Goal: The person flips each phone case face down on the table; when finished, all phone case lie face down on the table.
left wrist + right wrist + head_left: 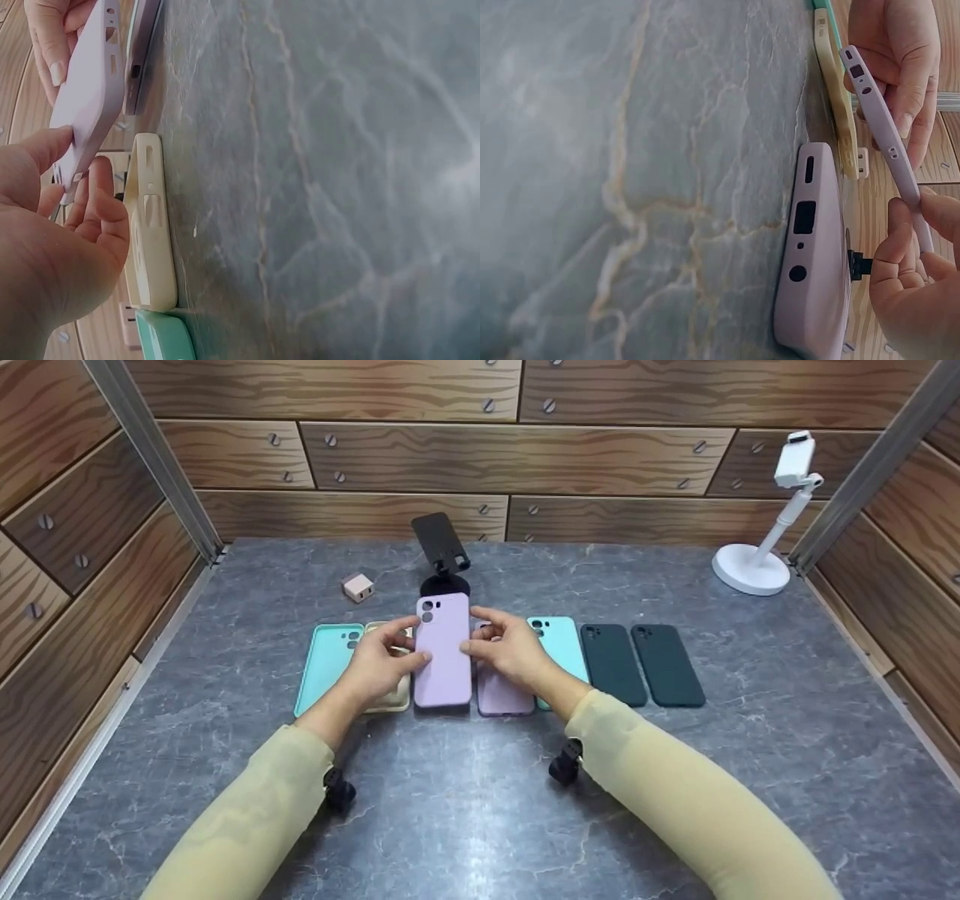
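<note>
A lilac phone case (444,679) is held up off the table, its outer back with the camera holes toward me. My left hand (377,666) pinches its left edge, thumb on the back. On the opposite edge, my right hand (514,651) pinches it between thumb and fingers. In the right wrist view the raised case (885,131) is tilted and clear of the tabletop. A second lilac case (506,697) lies below my right hand, partly hidden by it. Under my left hand is a cream case (154,232), with a turquoise case (319,664) to its left.
Right of the hands lie another turquoise case (564,649) and two dark green cases (613,664). Behind stand a black phone stand (439,544) and a pink charger cube (358,587). A white phone stand (752,570) is at the back right, by the wood-patterned walls.
</note>
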Demonstrator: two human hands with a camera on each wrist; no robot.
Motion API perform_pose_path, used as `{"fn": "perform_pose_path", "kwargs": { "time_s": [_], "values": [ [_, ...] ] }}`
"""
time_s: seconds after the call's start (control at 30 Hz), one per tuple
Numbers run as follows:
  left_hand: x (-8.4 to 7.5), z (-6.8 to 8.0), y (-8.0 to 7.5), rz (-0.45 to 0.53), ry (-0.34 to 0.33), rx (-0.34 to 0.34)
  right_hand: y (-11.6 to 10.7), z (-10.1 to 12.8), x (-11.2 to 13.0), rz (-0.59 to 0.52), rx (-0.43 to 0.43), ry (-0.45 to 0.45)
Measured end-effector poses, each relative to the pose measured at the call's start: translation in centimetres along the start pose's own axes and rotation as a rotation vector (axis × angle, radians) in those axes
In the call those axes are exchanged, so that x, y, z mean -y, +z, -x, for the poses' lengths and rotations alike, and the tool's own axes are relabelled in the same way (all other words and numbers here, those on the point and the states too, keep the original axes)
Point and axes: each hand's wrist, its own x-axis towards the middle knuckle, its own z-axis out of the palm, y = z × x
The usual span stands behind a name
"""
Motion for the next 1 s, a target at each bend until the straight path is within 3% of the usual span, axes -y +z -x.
{"fn": "perform_pose_path", "kwargs": {
  "time_s": [0.27, 1.0],
  "values": [
    [0.2, 0.0, 0.0, -0.045, 0.008, 0.001, 0.0, -0.1, -0.3, 0.052, 0.012, 0.015],
    [1.1, -0.2, 0.3, -0.032, -0.004, 0.020, 0.2, 0.0, -0.9, 0.225, 0.016, 0.001]
  ]
}}
